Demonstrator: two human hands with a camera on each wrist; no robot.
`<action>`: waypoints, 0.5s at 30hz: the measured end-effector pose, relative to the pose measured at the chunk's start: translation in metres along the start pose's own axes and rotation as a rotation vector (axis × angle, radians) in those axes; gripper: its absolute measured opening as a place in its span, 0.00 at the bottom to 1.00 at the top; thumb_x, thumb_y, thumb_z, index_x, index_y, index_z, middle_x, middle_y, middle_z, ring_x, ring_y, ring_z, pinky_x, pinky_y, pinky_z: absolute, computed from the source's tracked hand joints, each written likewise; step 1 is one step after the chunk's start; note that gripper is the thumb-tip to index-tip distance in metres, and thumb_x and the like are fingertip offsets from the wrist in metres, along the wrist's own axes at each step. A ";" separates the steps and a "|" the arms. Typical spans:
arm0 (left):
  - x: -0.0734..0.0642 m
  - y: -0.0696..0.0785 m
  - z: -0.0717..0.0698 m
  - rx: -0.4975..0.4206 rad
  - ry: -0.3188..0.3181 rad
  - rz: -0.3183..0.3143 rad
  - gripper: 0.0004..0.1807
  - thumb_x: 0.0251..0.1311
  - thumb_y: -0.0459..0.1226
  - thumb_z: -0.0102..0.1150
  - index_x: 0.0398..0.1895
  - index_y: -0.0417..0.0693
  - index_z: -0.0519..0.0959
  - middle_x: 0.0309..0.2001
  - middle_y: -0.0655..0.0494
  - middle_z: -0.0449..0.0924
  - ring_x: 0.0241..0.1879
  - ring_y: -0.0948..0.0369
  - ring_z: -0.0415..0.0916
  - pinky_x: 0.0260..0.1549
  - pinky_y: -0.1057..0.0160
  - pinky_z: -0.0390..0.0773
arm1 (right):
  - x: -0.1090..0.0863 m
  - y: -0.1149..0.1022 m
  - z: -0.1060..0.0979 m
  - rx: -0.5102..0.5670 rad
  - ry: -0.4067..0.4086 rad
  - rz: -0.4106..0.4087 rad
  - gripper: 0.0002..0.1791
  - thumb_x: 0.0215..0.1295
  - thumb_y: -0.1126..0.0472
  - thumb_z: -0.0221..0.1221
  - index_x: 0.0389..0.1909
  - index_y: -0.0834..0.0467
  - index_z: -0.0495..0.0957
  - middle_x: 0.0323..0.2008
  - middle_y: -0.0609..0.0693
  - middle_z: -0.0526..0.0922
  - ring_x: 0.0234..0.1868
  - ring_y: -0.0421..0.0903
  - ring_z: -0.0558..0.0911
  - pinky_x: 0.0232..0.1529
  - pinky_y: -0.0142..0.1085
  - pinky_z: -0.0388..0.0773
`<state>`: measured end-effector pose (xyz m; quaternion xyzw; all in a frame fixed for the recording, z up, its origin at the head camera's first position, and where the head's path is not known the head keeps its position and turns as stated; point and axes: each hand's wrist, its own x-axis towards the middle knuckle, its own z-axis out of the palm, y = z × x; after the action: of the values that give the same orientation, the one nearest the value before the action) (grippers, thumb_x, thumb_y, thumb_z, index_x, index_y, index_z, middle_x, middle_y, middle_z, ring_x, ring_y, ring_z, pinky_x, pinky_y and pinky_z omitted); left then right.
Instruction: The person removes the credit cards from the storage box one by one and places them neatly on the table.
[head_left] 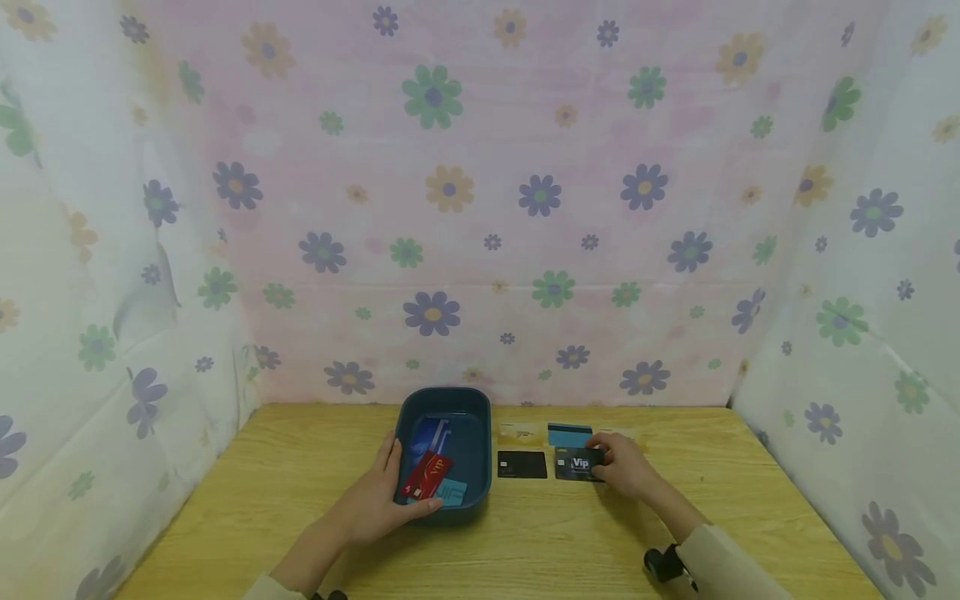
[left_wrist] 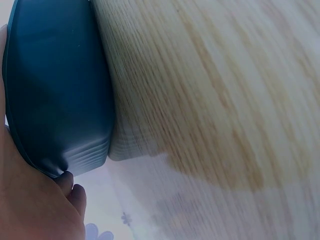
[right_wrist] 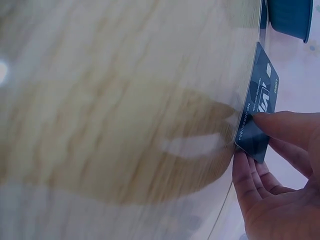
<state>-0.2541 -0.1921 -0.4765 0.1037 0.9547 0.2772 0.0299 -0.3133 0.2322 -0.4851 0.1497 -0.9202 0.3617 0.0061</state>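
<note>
A dark blue bin point(head_left: 480, 421) stands on the wooden table point(head_left: 300, 467). It holds a red VIP card point(head_left: 426, 477), a small light-blue card point(head_left: 451, 492) and a blue card point(head_left: 431, 435). My left hand point(head_left: 386, 500) grips the bin's near left rim point(left_wrist: 60, 100). My right hand point(head_left: 618, 465) pinches a black Vip card point(head_left: 576, 463) by its right end, thumb on top and fingers beneath point(right_wrist: 257, 120). Another black card point(head_left: 522, 464) lies flat between the bin and this card.
Behind the black cards lie a teal card point(head_left: 569, 434) and pale yellowish cards point(head_left: 521, 432). Flowered cloth point(head_left: 480, 208) walls the table at the back and on both sides.
</note>
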 end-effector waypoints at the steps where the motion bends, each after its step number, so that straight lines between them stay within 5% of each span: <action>1: 0.000 0.000 0.000 0.000 0.000 -0.001 0.72 0.52 0.73 0.63 0.82 0.35 0.39 0.83 0.41 0.31 0.74 0.34 0.57 0.65 0.36 0.67 | 0.001 0.000 0.000 -0.004 -0.005 -0.006 0.18 0.58 0.77 0.67 0.50 0.68 0.81 0.46 0.62 0.82 0.36 0.48 0.76 0.37 0.43 0.77; 9: -0.001 0.000 0.000 0.003 -0.009 -0.011 0.72 0.52 0.73 0.62 0.82 0.36 0.39 0.83 0.42 0.29 0.74 0.34 0.57 0.65 0.35 0.67 | 0.004 -0.003 0.001 -0.008 -0.052 -0.007 0.18 0.59 0.77 0.65 0.52 0.71 0.80 0.34 0.57 0.77 0.29 0.45 0.67 0.32 0.39 0.66; 15: -0.001 0.000 0.000 0.001 -0.007 -0.010 0.71 0.53 0.73 0.62 0.82 0.36 0.40 0.83 0.42 0.31 0.74 0.34 0.58 0.65 0.36 0.68 | 0.006 -0.004 0.002 -0.002 -0.068 0.011 0.19 0.59 0.78 0.64 0.53 0.73 0.79 0.45 0.63 0.77 0.35 0.48 0.70 0.36 0.43 0.70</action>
<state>-0.2533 -0.1918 -0.4768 0.0998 0.9553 0.2760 0.0347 -0.3180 0.2257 -0.4831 0.1571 -0.9210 0.3555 -0.0272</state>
